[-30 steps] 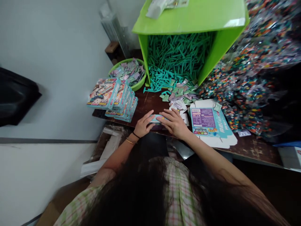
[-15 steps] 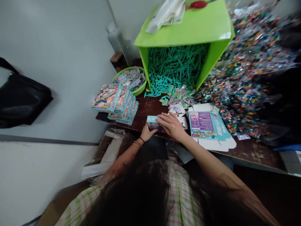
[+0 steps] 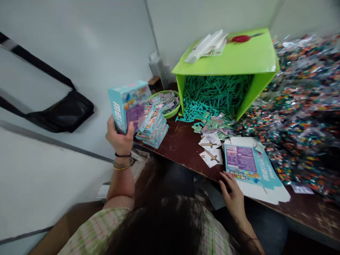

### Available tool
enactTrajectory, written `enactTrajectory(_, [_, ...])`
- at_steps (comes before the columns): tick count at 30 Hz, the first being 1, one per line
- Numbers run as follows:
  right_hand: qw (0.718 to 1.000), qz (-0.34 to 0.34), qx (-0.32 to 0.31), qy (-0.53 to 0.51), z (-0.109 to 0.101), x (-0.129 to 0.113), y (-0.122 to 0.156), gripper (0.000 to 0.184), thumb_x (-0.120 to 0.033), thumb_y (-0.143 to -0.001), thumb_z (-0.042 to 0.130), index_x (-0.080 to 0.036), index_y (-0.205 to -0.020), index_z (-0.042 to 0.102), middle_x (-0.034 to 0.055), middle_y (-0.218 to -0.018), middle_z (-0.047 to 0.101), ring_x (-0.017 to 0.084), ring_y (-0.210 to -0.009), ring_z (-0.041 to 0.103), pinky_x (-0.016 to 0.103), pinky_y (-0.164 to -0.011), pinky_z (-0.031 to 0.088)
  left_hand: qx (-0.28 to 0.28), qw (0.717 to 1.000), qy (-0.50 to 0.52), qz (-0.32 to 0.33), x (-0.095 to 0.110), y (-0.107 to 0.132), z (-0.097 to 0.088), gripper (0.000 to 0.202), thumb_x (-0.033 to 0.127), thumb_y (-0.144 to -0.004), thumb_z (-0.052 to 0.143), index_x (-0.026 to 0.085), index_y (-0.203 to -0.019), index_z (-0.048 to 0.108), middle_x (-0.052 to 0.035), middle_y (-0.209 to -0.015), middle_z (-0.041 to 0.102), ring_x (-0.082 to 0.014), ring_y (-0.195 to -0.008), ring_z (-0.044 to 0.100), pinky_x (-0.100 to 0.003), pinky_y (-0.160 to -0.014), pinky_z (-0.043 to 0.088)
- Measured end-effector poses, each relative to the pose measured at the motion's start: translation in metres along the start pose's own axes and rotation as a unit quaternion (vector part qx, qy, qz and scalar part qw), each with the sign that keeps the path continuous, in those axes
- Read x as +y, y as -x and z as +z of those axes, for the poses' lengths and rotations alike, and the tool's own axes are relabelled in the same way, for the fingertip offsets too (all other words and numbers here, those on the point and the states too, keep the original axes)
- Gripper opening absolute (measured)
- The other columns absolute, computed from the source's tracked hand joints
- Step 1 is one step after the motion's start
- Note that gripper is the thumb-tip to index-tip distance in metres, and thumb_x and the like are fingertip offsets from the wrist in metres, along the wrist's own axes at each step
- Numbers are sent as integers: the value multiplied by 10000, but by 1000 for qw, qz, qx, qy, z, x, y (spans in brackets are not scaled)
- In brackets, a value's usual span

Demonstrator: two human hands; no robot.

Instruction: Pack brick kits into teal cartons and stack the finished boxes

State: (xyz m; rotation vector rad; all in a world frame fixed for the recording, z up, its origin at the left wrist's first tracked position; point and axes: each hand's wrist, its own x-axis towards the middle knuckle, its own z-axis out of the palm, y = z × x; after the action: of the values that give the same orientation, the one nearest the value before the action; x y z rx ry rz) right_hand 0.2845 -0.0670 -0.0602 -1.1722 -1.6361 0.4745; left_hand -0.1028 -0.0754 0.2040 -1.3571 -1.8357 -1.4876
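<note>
My left hand (image 3: 120, 138) is closed around the lower end of a blue-and-purple toy box (image 3: 129, 106), raised in front of a stack of similar boxes (image 3: 154, 129). The held box is folded into shape and slightly blurred on its right side. My right hand (image 3: 232, 193) holds nothing; its fingers are stretched out at the table's front edge, beside a flattened box (image 3: 241, 159) printed in the same colours. Left of that flat box lie two white cards (image 3: 211, 157) with pixel sword pictures.
A green bin (image 3: 225, 63) lies on its side, spilling teal plastic pieces (image 3: 217, 95) onto the table (image 3: 183, 145). Small packets (image 3: 216, 124) lie before it. A green basket (image 3: 174, 112) of packets stands left. Bags of coloured pieces (image 3: 300, 117) pile up right. Red-handled scissors (image 3: 243, 38) rest on the bin.
My left hand has lifted the box from the table edge up and to the left. My right hand has let go of it and moved right, beside the flattened box. The camera view has shifted.
</note>
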Motion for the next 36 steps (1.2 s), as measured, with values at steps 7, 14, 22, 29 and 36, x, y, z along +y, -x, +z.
enactTrajectory(7, [998, -50, -11, 22, 2, 12, 15, 421, -529, -1035, 492, -233, -1120, 779, 120, -1191, 758, 276, -1055, 730, 439, -894, 593, -126, 939, -317, 30, -21, -47, 31, 642, 225, -898, 607, 142, -1525, 503, -226, -1514, 576, -398, -1419, 516, -591, -1173, 398])
enactTrajectory(14, [994, -92, 4, 63, -8, 27, 6, 489, -584, -1044, 455, -232, -1102, 789, 116, -1170, 767, 284, -1039, 745, 430, -875, 604, -175, 927, -331, 22, -39, -23, 48, 489, 390, -988, 557, 190, -1430, 620, -176, -1505, 612, -364, -1425, 514, -544, -1199, 354])
enactTrajectory(22, [995, -88, 5, 56, -14, 42, 6, 415, -584, -1003, 501, -300, -1066, 796, 112, -1125, 768, 347, -976, 743, 522, -820, 615, -201, 956, -206, 48, -78, -23, 20, 623, 430, -853, 730, 212, -1426, 624, -180, -1568, 543, -428, -1501, 412, -618, -1259, 237])
enactTrajectory(29, [996, -41, 8, 74, -14, 8, -10, 367, -494, -1006, 495, -270, -1044, 784, 122, -1111, 753, 317, -1035, 706, 527, -929, 562, -161, 976, -142, 22, -65, -23, 28, 467, 321, -942, 551, 156, -1369, 643, -222, -1575, 513, -405, -1527, 380, -662, -1257, 228])
enactTrajectory(36, [945, 143, 122, 268, -59, 54, -43, 508, -568, -979, 510, -184, -1246, 707, 213, -1360, 622, 380, -1257, 557, 578, -1025, 461, -182, 972, 141, 43, -9, 47, 94, 339, 393, -963, 615, 203, -1230, 703, -148, -1313, 703, -313, -1300, 609, -551, -1184, 420])
